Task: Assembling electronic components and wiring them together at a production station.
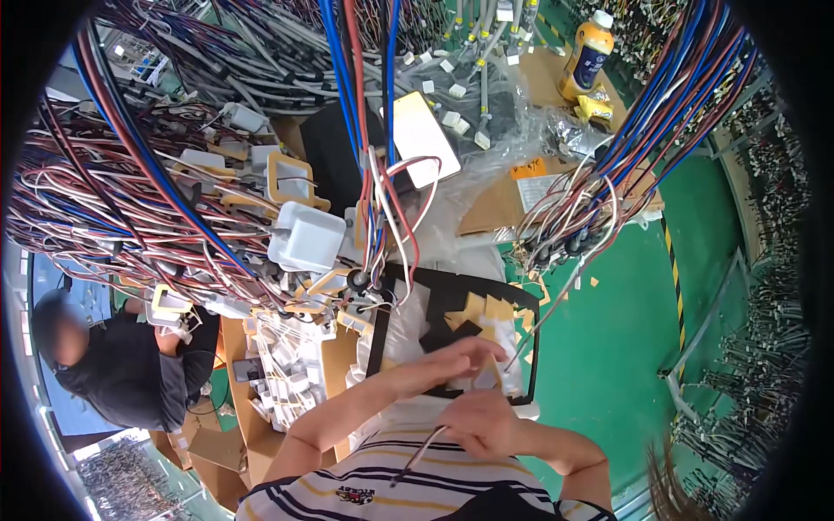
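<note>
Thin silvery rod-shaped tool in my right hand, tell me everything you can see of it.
The thin silvery rod-shaped tool looks metallic, shiny and straight. It sticks out of the bare right hand, whose curled fingers hold it, and slants toward the picture's lower left. Its free end appears in front of the white, navy and yellow striped shirt; whether it touches the fabric is unclear. The rest is hidden by the hand.

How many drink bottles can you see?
1: a white-capped bottle at the upper right, close to a small yellow packet. More could be hidden behind the wires.
</note>
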Action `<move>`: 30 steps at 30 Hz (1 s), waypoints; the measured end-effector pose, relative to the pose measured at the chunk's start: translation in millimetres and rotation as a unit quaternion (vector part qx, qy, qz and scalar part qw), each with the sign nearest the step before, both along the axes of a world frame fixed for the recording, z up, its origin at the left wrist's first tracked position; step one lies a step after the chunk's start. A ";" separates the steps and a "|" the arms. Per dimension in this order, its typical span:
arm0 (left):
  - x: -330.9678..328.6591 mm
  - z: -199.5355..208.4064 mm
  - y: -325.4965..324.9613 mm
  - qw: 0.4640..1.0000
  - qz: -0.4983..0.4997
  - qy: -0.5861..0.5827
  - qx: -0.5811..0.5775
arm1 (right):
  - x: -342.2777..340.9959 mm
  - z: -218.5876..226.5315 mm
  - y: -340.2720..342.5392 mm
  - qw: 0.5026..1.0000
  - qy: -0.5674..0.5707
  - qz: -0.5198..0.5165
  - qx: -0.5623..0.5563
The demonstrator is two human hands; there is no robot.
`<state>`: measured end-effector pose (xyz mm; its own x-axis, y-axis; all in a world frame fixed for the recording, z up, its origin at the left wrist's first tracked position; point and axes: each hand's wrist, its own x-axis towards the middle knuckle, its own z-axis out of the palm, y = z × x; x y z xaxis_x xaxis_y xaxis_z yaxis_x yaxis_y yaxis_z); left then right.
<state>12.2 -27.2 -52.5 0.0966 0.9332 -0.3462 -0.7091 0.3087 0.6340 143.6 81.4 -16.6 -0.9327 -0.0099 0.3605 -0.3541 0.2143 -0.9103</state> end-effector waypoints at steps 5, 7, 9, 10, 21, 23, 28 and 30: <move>6.1 -14.6 0.1 0.996 -0.082 0.011 0.040 | -2.0 4.0 -12.8 0.998 0.007 0.011 -0.060; 0.2 -13.2 -1.6 0.990 -0.064 -0.118 -0.044 | -8.4 6.7 -8.3 0.999 -0.005 0.001 -0.040; 1.8 -1.6 0.4 0.987 -0.047 -0.149 -0.032 | -15.9 5.3 -10.5 0.999 0.018 -0.043 -0.021; 2.9 6.3 1.7 0.983 -0.030 -0.178 -0.017 | -19.1 2.7 -13.0 0.999 0.017 -0.043 -0.021; -38.1 49.4 -12.5 0.953 -0.156 0.261 -0.009 | -16.6 -7.9 19.3 0.916 -0.181 -0.246 -0.259; -33.0 50.4 -10.5 0.929 -0.189 0.312 0.060 | -17.7 9.1 18.5 0.943 -0.170 -0.197 -0.207; -22.1 45.0 -43.1 0.904 -0.194 0.381 0.019 | 10.7 -7.6 33.2 0.909 -0.015 -0.290 -0.299; -14.0 51.0 -54.9 0.921 -0.160 0.353 0.046 | 26.1 -8.2 35.3 0.876 -0.083 -0.227 -0.417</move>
